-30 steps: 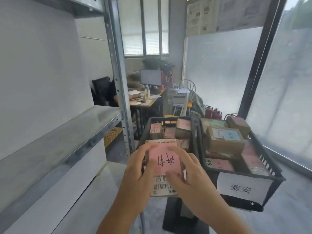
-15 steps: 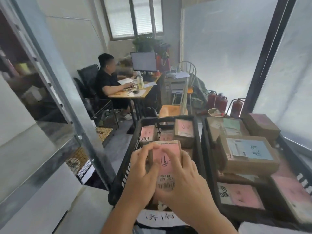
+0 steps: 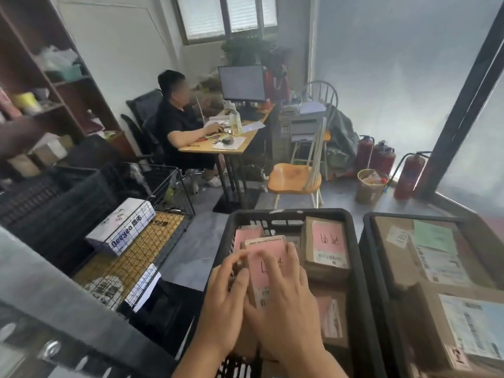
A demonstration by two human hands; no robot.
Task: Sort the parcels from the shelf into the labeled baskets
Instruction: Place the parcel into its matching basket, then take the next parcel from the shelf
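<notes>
- Left hand (image 3: 226, 304) at 6 o'clock, fingers curled round the left edge of the pink-labelled parcel (image 3: 266, 264), gripping it.
- Right hand (image 3: 286, 304) just beside it, fingers spread flat across the pink label, thumb tucked under the parcel's near end; holding it from above.
- Parcel held over the left black basket (image 3: 354, 268), tilted, barcode end toward the wrists; whether touching the parcels beneath, cannot tell.
- Inside same basket at 1 o'clock from the hands: second pink-labelled box (image 3: 327, 245), lying flat, barcode showing.
- Right black basket (image 3: 366, 257) at 3 o'clock, touching the left one, packed with brown cartons, one with a green label (image 3: 433, 237).
- At 9 o'clock: wire cage (image 3: 131, 257) bearing a white box (image 3: 122, 227).
- At 12 o'clock, well apart: seated person (image 3: 180, 124) at a counter (image 3: 231, 143), wooden chair (image 3: 294, 178) near it.
</notes>
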